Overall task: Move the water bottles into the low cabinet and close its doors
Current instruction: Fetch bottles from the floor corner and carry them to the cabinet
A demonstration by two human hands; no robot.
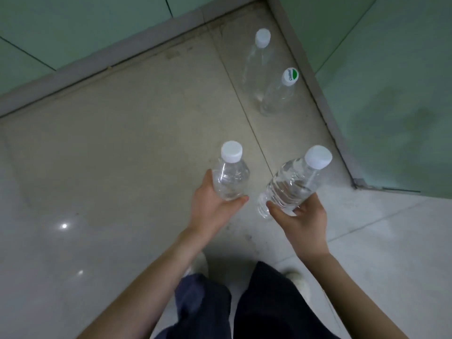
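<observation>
Glossy pale floor tiles (80, 192), seen from above, running into a corner between two frosted green glass panels (403, 99) set in grey frames (325, 113). Two bright light reflections on the tiles at left.

Standing upright in the corner, near the right-hand frame: two clear water bottles, touching or nearly so. Far bottle (256, 62) with a plain white cap. Nearer bottle (277, 95) with a white cap bearing a green patch and a short printed word, too blurred to read. No paper labels visible on either.

Closer to the camera, two more clear bottles, both lifted off the floor. Left hand (210, 204) wrapped around the lower body of the left bottle (230, 178), thumb tip pressed against its base side, fingers curled behind; bottle roughly upright, plain white cap on top. Right hand (303, 216) cupped under the right bottle (291, 184), thumb and fingers closed around its ribbed lower part; bottle tilted, white cap pointing up and to the right. No brand or label readable on these two either. Held bottles near each other but apart.

Bare forearms reaching in from below. Dark trousers (264, 302) and pale shoes (299, 282) at the bottom edge.
</observation>
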